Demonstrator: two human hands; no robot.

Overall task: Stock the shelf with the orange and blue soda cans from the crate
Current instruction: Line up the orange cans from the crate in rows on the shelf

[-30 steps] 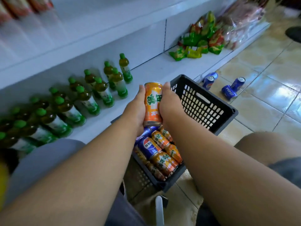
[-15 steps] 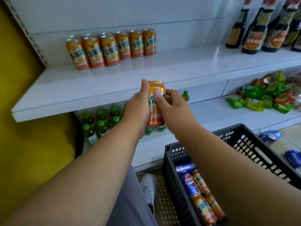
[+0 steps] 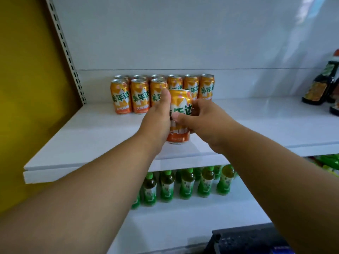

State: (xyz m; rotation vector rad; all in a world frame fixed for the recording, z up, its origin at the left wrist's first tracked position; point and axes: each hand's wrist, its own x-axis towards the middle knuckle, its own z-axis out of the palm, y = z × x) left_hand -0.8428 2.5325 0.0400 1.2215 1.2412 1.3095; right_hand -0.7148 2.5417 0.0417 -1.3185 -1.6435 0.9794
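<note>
Head view. White shelf [image 3: 256, 123] w/ white back panel; perforated upright [image 3: 70, 57] at its left end, yellow wall [image 3: 27, 88] beyond that. At rear of shelf, left of centre: stocked orange cans [image 3: 140, 96] upright, labels facing out, in two rows, i.e. six along the back and three in front of the back row's left half. Far right of same shelf: dark sauce bottles [image 3: 319, 87], partly cut off by frame edge. Lower shelf [image 3: 183, 222], white, carries green-capped tea bottles [image 3: 187, 186] in rows, tops partly hidden by the upper shelf's front lip. Bright green snack packs [image 3: 328, 162] at right edge below upper shelf. Dark crate [image 3: 244, 237], corner only, bottom right; contents not readable apart fr. a blue patch at the frame edge.

Both arms reach fwd over the shelf front. Held orange can [image 3: 180, 116] upright, just in front of the stocked group, in line w/ the gap right of the three front cans. Whether its base touches the shelf surface cannot be told. Left hand [image 3: 157, 118] wraps the can's left side, thumb up near the rim. Right hand [image 3: 205, 121] grips the right side, thumb across the label front, fingers curled round the back. Hands close together, separated only by the can.
</note>
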